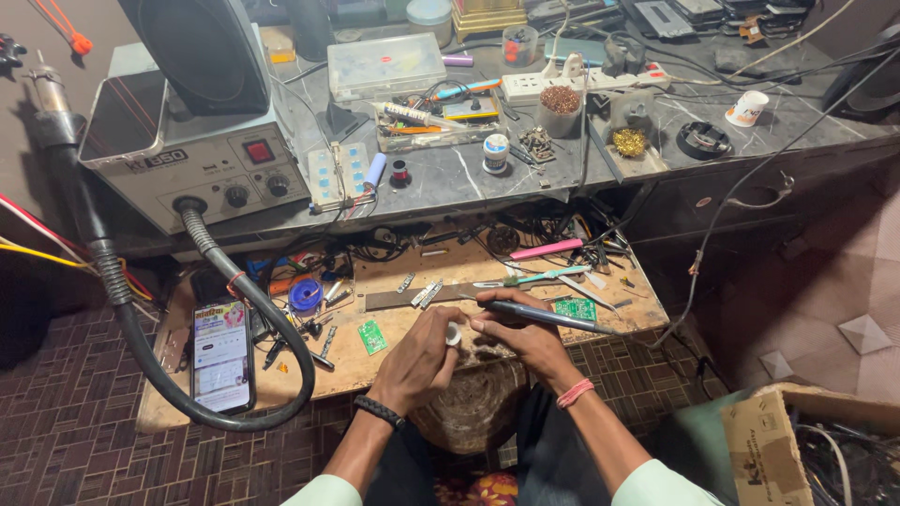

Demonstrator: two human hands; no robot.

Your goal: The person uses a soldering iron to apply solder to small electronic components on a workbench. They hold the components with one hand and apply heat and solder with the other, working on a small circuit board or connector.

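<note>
1. The fingers of the left hand are pinching a small white part between thumb and fingertips, holding it up at the centre of the low wooden work board, just in front of the person's knees.
2. The right hand is closing its fingers around a slim dark soldering iron, gripped like a pen; its handle is pointing right and its tip is sitting right beside the white part. The 2 hands are touching.
3. A black band is circling the left wrist and a pink band the right wrist.
4. A small green circuit board is lying on the wood just left of the left hand; another green board is lying behind the right hand.
5. A phone with a lit screen is lying at the board's left end, ringed by a thick black hose.
6. The hose is running up to a grey rework station on the marble shelf behind.
</note>
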